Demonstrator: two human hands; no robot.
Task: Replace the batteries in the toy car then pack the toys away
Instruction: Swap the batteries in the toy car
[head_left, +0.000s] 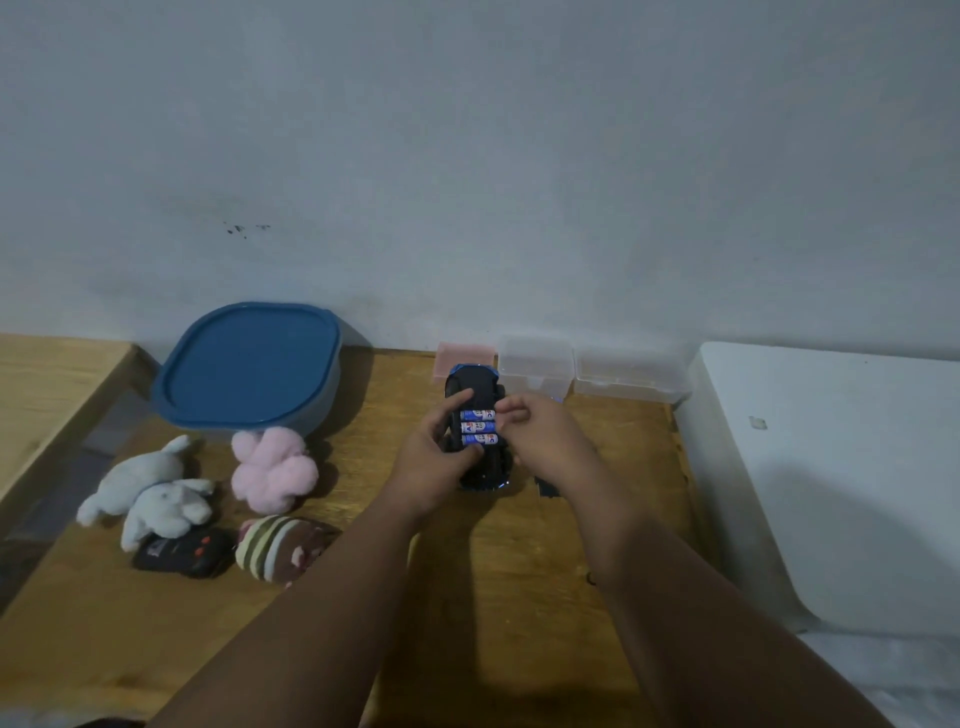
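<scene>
The toy car (475, 410) lies upside down above the middle of the wooden table (519, 597), held between both hands. Its battery bay is open and holds three blue-and-white batteries (478, 427) side by side; their labels carry red and blue print too blurred to read. The left hand (436, 457) grips the car's left side, thumb at the near edge of the bay and forefinger curled over the far end. The right hand (545, 431) is closed against the car's right side, fingertips pinched at the end of the top battery.

To the left lie two white plush rabbits (150, 493), a pink plush toy (272, 470), a striped plush toy (280, 548) and a black remote control (182, 556) with illegible markings. A tub with a blue lid (249, 364) stands behind them. Two clear plastic boxes (587, 371) and a pink box (465, 356) sit by the wall. A small dark piece (548, 488) lies beneath the right wrist.
</scene>
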